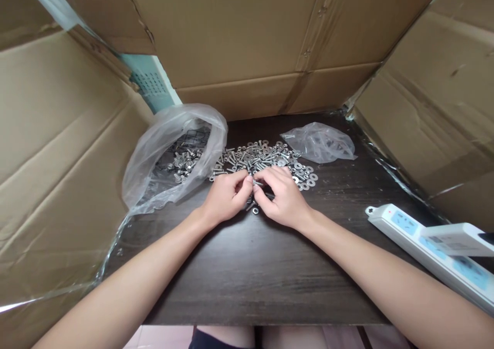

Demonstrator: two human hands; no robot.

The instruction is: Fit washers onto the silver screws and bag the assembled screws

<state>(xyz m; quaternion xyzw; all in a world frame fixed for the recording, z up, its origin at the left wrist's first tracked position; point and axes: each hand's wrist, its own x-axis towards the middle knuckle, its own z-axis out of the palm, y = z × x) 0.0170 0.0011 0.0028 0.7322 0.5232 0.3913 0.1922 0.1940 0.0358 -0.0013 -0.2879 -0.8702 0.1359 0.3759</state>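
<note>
Above the near edge of a heap of metal fasteners (266, 157), my two hands meet at the fingertips. My right hand (283, 197) is closed, with a small silver bolt (258, 184) between thumb and forefinger. Closed in a pinch at the bolt's left end is my left hand (227, 194); the small piece in its fingertips is mostly hidden. Screws, nuts and flat washers make up the heap. A loose nut (255, 211) lies on the table just below the hands.
Left of the heap stands an open plastic bag (133, 179) holding bolts. A second clear bag (328, 143) lies at the back right. A white power strip (389, 223) with a plugged-in adapter is on the right. Cardboard walls (239, 35) surround the dark table (262, 282).
</note>
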